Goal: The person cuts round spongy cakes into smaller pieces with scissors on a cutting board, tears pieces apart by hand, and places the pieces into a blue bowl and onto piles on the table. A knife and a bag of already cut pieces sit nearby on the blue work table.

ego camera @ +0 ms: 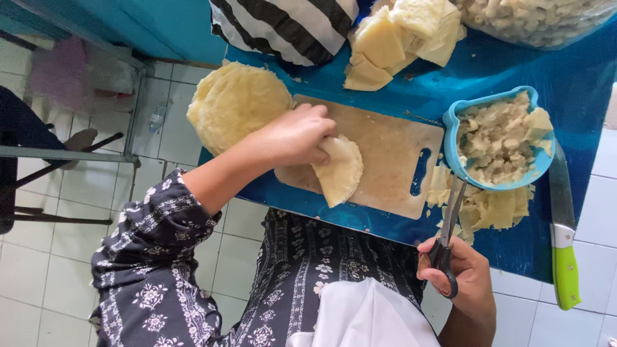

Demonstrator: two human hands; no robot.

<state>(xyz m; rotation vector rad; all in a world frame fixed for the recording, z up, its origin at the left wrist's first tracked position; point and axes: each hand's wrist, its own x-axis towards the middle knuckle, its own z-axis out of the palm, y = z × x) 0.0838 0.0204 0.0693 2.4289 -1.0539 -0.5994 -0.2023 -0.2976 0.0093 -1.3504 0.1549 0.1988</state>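
My left hand point(294, 136) grips a folded round sheet of pale yellow dough point(341, 171) and presses it onto a wooden cutting board point(392, 151). Beside that hand lies a stack of round dough sheets point(236, 103), at the board's left end. My right hand point(464, 273) holds black-handled scissors point(448, 239) near the table's front edge, blades pointing up toward a blue bowl point(457, 115). The bowl is full of cut dough pieces point(498, 138).
The blue table point(578, 83) carries dough scraps point(488, 209) below the bowl, a green-handled knife point(563, 231) at right, folded dough pieces point(402, 38) at the back, a clear bag of pieces point(540, 19) and a black-and-white striped cloth point(289, 26). White floor tiles and chair legs lie left.
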